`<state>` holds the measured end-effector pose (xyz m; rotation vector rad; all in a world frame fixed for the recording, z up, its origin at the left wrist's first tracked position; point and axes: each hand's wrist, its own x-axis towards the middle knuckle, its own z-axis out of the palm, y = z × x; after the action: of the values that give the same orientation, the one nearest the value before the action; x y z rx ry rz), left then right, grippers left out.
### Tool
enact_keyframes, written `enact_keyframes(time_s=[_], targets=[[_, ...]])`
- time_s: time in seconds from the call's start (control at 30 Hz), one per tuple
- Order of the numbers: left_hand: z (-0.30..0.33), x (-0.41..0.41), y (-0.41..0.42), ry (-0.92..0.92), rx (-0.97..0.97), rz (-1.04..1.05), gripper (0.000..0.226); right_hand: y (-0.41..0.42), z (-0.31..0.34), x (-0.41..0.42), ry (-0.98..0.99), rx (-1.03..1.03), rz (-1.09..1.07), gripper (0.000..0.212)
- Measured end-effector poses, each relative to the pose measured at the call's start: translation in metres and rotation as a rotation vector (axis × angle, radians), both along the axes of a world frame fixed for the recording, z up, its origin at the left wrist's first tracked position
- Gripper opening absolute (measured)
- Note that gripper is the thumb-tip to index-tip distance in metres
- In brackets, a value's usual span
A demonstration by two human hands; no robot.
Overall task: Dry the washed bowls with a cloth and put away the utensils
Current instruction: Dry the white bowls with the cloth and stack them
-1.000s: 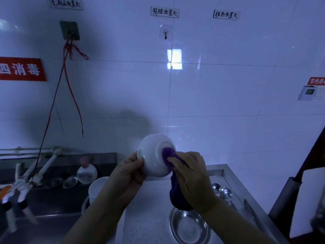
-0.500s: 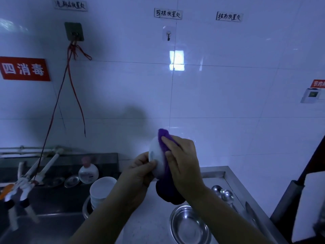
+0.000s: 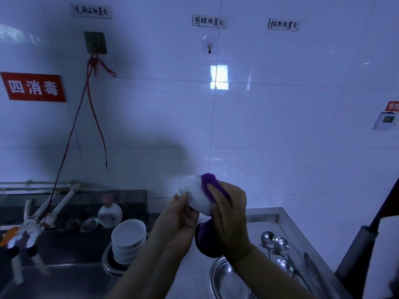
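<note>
Drying white bowl (image 3: 195, 196), raised above steel counter (image 3: 267, 221) for access all round. Left hand (image 3: 178, 219) pinching rim to steady; right hand (image 3: 228, 209) curled round purple cloth (image 3: 210, 183), pressing it on outer wall. Stacked bowls (image 3: 129, 239) set left, probably awaiting turn. Spoons (image 3: 278, 244) laid right, not yet stored.

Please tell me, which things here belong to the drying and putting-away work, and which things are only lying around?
Belonging to the job:
- white ceramic bowl, held by left hand
- purple cloth, pressed on it by right hand
- stack of white bowls
- metal spoons
- shiny steel basin

Just lying about:
- pink-capped plastic bottle
- red wall sign
- red cords
</note>
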<state>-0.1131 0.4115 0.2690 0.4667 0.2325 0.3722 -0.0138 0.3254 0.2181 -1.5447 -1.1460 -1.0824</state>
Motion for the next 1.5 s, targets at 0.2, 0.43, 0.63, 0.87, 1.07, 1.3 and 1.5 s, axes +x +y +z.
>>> enact_keyframes(time_s=[0.2,0.43,0.63,0.87,1.07,1.3,1.5], targets=[[-0.004,0.003,-0.008,0.025,-0.043,-0.053,0.028,0.006,0.000,-0.005,-0.208,-0.040,-0.211,0.033],[-0.003,0.001,-0.012,-0.056,-0.106,-0.119,0.036,-0.008,-0.008,0.008,-0.216,0.017,-0.149,0.027],[-0.010,0.004,0.007,-0.022,0.045,-0.086,0.035,-0.012,-0.004,0.008,0.434,0.215,0.221,0.032],[-0.022,0.004,0.033,-0.038,0.481,-0.151,0.030,-0.020,0.015,0.014,0.781,0.117,0.446,0.032],[-0.033,0.002,0.040,0.082,0.840,-0.173,0.030,-0.017,0.025,0.027,0.610,-0.140,0.358,0.032],[-0.048,-0.004,0.034,0.275,1.131,-0.134,0.021,0.007,0.018,0.021,0.199,-0.458,0.260,0.033],[-0.071,-0.025,0.048,0.315,1.213,-0.126,0.024,0.025,-0.014,0.025,0.693,-0.431,0.447,0.031]])
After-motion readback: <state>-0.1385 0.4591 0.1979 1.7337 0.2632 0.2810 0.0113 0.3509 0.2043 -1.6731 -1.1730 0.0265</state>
